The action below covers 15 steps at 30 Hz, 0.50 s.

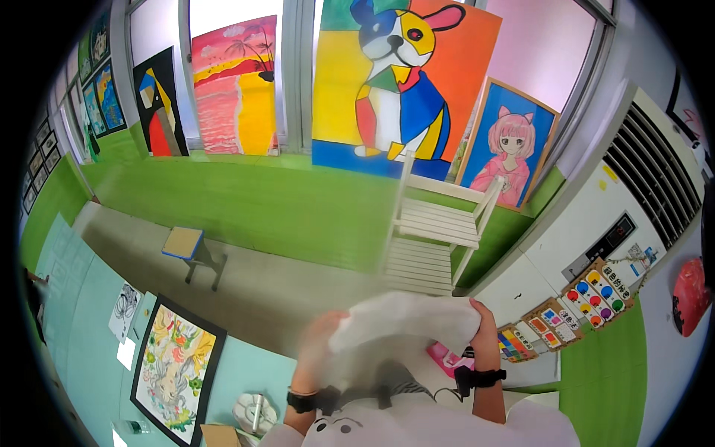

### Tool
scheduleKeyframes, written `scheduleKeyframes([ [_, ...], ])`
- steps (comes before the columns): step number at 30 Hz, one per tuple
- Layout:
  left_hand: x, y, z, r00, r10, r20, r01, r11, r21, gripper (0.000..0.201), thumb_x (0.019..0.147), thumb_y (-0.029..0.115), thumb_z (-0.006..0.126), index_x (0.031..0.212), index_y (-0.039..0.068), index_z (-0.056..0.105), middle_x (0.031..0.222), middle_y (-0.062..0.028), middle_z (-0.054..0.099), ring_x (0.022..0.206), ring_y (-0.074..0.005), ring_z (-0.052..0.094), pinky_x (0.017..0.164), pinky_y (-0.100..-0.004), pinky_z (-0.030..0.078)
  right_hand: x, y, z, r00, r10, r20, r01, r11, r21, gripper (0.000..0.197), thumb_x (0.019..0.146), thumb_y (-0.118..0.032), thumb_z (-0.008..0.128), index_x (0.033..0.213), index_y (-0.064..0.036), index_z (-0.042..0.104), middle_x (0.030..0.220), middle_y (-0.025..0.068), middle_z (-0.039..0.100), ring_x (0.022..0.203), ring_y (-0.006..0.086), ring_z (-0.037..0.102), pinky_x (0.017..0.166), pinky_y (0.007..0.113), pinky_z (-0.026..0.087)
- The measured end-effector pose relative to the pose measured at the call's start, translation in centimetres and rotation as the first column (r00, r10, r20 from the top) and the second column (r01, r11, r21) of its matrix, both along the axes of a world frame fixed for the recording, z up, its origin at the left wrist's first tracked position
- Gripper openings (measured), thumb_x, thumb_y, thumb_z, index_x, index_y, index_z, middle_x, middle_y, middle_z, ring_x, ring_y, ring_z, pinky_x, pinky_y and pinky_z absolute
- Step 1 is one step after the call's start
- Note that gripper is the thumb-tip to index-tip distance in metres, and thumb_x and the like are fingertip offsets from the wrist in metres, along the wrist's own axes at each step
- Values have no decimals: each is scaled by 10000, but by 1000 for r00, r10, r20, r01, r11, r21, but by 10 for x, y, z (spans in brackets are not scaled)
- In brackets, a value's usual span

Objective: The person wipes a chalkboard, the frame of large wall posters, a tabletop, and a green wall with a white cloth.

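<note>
As 2 hands (pixel 484 320) grip, 1 sheet (pixel 410 319) spans between.

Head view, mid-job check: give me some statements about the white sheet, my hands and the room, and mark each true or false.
1. The right hand holds one end of the white sheet. True.
2. The white sheet lies flat on the table. False: it is held up in the air.
3. The left hand looks blurred. True.
4. The framed drawing hangs on the green wall. False: it lies on the table.
5. The stool stands left of the white chair. True.
</note>
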State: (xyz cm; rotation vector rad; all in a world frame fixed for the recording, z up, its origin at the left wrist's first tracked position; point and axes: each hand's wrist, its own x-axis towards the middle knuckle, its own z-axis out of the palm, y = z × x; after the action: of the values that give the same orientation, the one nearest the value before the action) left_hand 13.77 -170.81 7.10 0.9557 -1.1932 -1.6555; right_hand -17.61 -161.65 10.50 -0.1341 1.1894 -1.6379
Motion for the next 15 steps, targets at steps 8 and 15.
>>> scheduleKeyframes([
  [8, -28, -80, 6, 997, -47, 57, 37, 986, 164, 231, 911, 238, 424, 995, 113, 600, 876, 36, 563, 679, -35, 448, 529, -168, 360, -1, -156, -47, 988, 89, 130, -97, 993, 60, 198, 808, -242, 572, 859, -54, 604, 805, 79, 634, 752, 211, 601, 706, 323, 483],
  [15, -10, -213, -14, 977, -57, 206, 8, 973, 231, 267, 924, 275, 410, 1082, 124, 564, 1021, 11, 530, 675, -81, 451, 582, -233, 416, -20, -312, -49, 979, 153, 135, -145, 987, -66, 180, 838, -232, 553, 864, -68, 623, 818, 49, 647, 768, 188, 611, 732, 295, 478],
])
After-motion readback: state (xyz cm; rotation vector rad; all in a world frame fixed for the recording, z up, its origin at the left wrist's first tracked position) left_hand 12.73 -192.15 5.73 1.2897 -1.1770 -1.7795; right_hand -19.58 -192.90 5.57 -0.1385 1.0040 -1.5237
